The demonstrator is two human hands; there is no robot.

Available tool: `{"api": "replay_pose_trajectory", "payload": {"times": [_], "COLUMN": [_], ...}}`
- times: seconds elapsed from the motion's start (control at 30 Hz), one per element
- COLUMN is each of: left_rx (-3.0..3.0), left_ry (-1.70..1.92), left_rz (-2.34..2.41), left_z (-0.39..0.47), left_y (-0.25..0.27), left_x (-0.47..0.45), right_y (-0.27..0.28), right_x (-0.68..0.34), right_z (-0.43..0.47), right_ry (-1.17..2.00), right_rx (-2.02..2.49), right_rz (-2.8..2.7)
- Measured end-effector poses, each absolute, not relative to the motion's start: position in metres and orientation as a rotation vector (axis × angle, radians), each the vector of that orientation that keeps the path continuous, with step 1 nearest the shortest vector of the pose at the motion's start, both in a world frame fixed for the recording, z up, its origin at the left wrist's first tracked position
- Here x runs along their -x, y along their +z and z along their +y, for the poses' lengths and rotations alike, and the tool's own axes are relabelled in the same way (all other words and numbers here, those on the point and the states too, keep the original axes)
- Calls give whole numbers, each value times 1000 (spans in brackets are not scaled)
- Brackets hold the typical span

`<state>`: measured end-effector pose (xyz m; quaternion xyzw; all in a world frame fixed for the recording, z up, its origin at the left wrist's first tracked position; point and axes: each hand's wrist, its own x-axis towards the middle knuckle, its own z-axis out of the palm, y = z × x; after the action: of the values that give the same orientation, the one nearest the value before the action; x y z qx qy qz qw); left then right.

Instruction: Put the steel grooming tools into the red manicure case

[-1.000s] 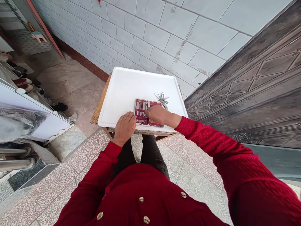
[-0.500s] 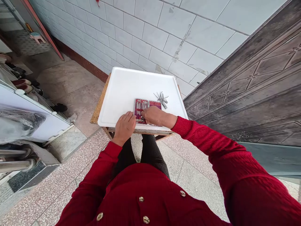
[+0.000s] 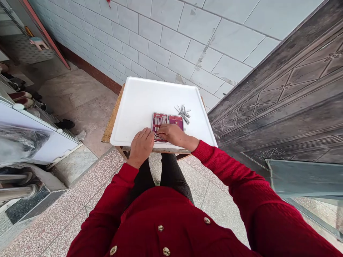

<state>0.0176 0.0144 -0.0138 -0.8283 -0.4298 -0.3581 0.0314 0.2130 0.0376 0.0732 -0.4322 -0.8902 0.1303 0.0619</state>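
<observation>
An opened manicure set case (image 3: 176,122) lies near the front edge of the white board, its lining dark red. Slim metal tools (image 3: 160,120) stand in a row in its left half. My left hand (image 3: 142,142) grips the left edge of the case, fingers close together and thumb mostly hidden. Over the lower part of the tool row, my right hand (image 3: 173,134) has its thumb and fingertips pinched together. Whatever is between them is too small to make out. Just beyond the case's right half sits a loose cluster of metal tools (image 3: 183,114).
The white board (image 3: 150,94) rests on a small wooden table (image 3: 110,125) against a tiled wall (image 3: 160,39). A dark patterned door panel (image 3: 268,103) slants along the right. Shoes sit on a rack (image 3: 37,107) at the left.
My right hand has shifted slightly left and towards me, exposing more of the case's right half. My left hand stays at the case's edge.
</observation>
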Motion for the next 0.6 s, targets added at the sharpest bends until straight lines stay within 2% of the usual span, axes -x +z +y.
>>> {"api": "replay_pose_trajectory", "payload": {"times": [0.3, 0.6], "left_rx": [2500, 2477], "left_ry": [-1125, -1092], "left_rz": [-1266, -1172], "left_z": [20, 27], "left_y": [-14, -14], "left_x": [-13, -8], "right_y": [22, 22], "right_x": [-201, -196], "right_z": [13, 15], "right_ry": [187, 84], "right_rx": [1310, 1342], "right_rz": [-2235, -2215]}}
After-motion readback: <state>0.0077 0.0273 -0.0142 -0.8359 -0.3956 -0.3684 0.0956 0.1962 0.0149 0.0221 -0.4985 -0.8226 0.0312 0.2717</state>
